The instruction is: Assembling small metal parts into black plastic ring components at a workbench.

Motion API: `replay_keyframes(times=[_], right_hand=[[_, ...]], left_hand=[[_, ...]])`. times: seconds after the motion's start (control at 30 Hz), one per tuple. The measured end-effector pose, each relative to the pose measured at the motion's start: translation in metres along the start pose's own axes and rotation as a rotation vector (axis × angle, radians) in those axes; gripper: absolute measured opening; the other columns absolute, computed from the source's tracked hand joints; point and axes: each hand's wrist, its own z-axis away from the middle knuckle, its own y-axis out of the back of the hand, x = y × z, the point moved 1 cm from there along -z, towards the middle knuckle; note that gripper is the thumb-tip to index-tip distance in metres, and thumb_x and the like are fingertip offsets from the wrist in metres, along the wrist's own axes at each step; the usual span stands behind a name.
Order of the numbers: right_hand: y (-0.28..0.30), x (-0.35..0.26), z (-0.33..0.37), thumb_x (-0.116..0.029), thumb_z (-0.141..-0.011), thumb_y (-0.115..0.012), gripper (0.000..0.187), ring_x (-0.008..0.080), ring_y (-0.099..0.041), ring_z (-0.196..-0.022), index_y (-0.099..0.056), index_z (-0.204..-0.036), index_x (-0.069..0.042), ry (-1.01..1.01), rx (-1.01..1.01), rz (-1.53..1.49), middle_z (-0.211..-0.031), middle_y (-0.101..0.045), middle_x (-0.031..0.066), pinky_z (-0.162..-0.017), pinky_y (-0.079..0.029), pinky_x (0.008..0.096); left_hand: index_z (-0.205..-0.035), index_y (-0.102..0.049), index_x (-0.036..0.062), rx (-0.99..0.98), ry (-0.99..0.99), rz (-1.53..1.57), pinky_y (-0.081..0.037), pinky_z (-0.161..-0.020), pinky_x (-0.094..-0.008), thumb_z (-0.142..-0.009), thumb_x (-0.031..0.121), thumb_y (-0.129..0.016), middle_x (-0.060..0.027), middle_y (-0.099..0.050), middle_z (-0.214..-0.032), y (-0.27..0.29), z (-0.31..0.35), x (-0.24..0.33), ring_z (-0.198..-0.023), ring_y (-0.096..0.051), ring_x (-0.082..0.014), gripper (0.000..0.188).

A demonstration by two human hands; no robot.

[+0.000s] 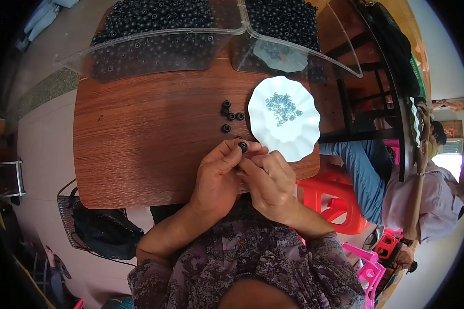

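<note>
Between the thumb and fingers of my left hand [215, 172] is a small round black part with a hole in its middle [243, 147]. My right hand [270, 185] is closed in a pinch right beside it, fingertips almost meeting the left ones. Whatever the right fingers hold is hidden. Several loose black parts of the same kind [226, 128] lie on the brown wooden table [134, 134] just beyond my hands. To their right stands a white plate with a scalloped rim [307, 141], bearing a pile of tiny shiny pieces [283, 109].
Two see-through bins, a left one [154, 33] and a right one [294, 46], hold heaps of black parts at the table's far side. A red stool [340, 203] and a seated person in blue trousers [363, 170] are at the right. A black bag [100, 226] is at the lower left.
</note>
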Motion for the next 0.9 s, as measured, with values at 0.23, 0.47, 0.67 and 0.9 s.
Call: replay_keyframes(times=[0.23,0.47,0.67,0.9], right_hand=[[-0.015,0.0,0.001,0.007,-0.055,-0.059,0.035,0.0298,-0.053,-0.07,-0.062,-0.09,0.007,-0.013,0.024,-0.044,-0.077,-0.052,0.013,-0.057,-0.045,0.0353],[0.009,0.0,0.005,0.01,-0.067,-0.062,0.021,0.028,-0.058,-0.076,-0.063,-0.087,0.005,-0.095,-0.071,-0.23,-0.085,-0.058,0.0142,-0.062,-0.047,0.0327],[0.035,0.003,0.0,0.004,-0.076,-0.066,0.014,0.0174,-0.057,-0.085,-0.063,-0.09,0.003,-0.443,0.056,-0.589,-0.093,-0.06,0.0126,-0.074,-0.045,0.0259],[0.024,0.008,0.002,0.004,-0.076,-0.067,0.015,0.0142,-0.055,-0.082,-0.064,-0.091,0.002,-0.552,0.195,-0.836,-0.092,-0.059,0.0102,-0.074,-0.043,0.0233]], left_hand=[[-0.109,-0.05,0.0,-0.056,-0.068,-0.028,-0.038,-0.098,-0.033,-0.096,0.016,-0.042,-0.0125,-0.057,-0.112,0.003,0.0,-0.004,-0.109,-0.051,-0.0201,0.021],[-0.108,-0.051,0.0002,-0.122,-0.13,-0.118,-0.038,-0.098,-0.0338,-0.095,0.016,-0.046,-0.0118,-0.058,-0.11,0.003,-0.001,-0.001,-0.108,-0.052,-0.0205,0.021],[-0.103,-0.057,0.0002,-0.063,-0.197,-0.273,-0.042,-0.089,-0.0273,-0.089,0.01,-0.056,-0.0075,-0.061,-0.101,0.007,0.001,-0.004,-0.095,-0.056,-0.0145,0.017],[-0.1,-0.061,-0.0005,-0.014,-0.179,-0.289,-0.046,-0.079,-0.0213,-0.084,0.002,-0.062,-0.0031,-0.063,-0.093,-0.003,0.004,-0.006,-0.085,-0.058,-0.0083,0.016]])
